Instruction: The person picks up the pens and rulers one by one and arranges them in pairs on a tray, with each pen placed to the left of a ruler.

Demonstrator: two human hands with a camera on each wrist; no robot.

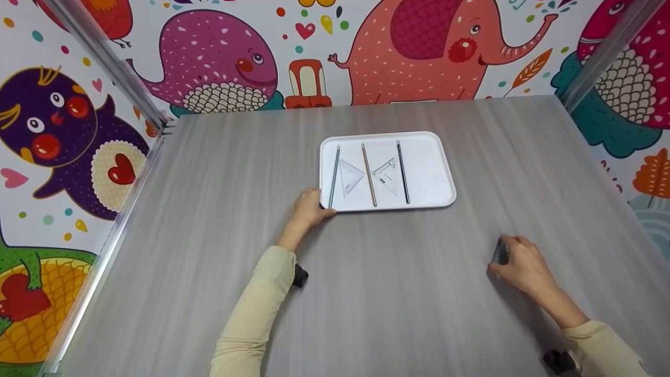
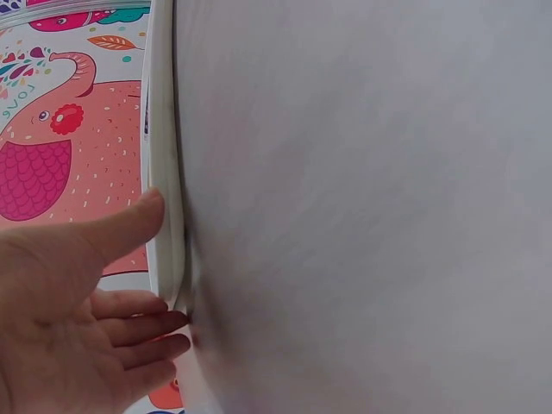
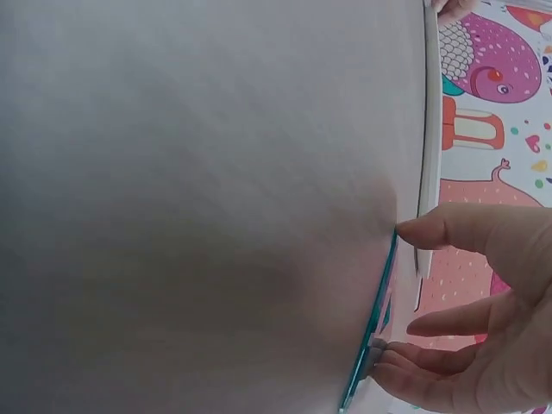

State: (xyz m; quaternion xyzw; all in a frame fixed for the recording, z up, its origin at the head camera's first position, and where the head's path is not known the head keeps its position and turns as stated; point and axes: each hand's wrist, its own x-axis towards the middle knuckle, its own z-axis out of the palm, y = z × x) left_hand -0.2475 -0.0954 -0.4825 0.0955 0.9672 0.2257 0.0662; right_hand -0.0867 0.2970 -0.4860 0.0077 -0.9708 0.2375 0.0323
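A white tray (image 1: 429,173) lies on the table. My left hand (image 1: 309,208) holds its near left corner, thumb along the front rim and fingers round the left side. In the left wrist view, the left hand (image 2: 78,319) has its thumb against the tray's edge (image 2: 164,129). Off to the right of the tray, my right hand (image 1: 525,266) holds a small flat dark thing (image 1: 501,252) between thumb and fingers. Through the right wrist view, this thin flat thing (image 3: 379,297) shows a teal edge and a grey tab by the fingertips; its kind is unclear.
On the tray lie a teal pencil (image 1: 334,175), a brown pencil (image 1: 369,175) and a black pencil (image 1: 403,173). Between them sit two clear set squares (image 1: 350,177). The grey table (image 1: 235,183) is bordered by walls with painted animals (image 1: 220,57).
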